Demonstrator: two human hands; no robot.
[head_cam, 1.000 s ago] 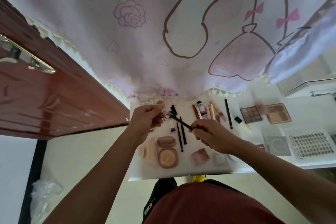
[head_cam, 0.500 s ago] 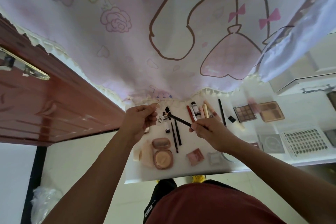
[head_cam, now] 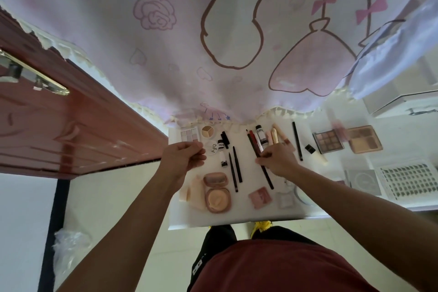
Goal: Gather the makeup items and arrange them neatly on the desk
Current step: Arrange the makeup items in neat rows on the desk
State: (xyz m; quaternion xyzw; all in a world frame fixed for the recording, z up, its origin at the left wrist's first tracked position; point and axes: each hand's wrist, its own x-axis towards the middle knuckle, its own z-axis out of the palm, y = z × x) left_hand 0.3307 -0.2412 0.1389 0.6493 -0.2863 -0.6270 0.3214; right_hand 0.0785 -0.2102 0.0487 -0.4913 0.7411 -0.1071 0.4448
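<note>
White desk [head_cam: 246, 212] bearing makeup rows [head_cam: 218, 200] stands under a pink cartoon curtain [head_cam: 180, 54].

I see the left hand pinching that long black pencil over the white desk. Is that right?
Not quite. The head view shows the right hand pinching the long black pencil over the white desk. The left hand is off to the side and does not touch it.
</note>
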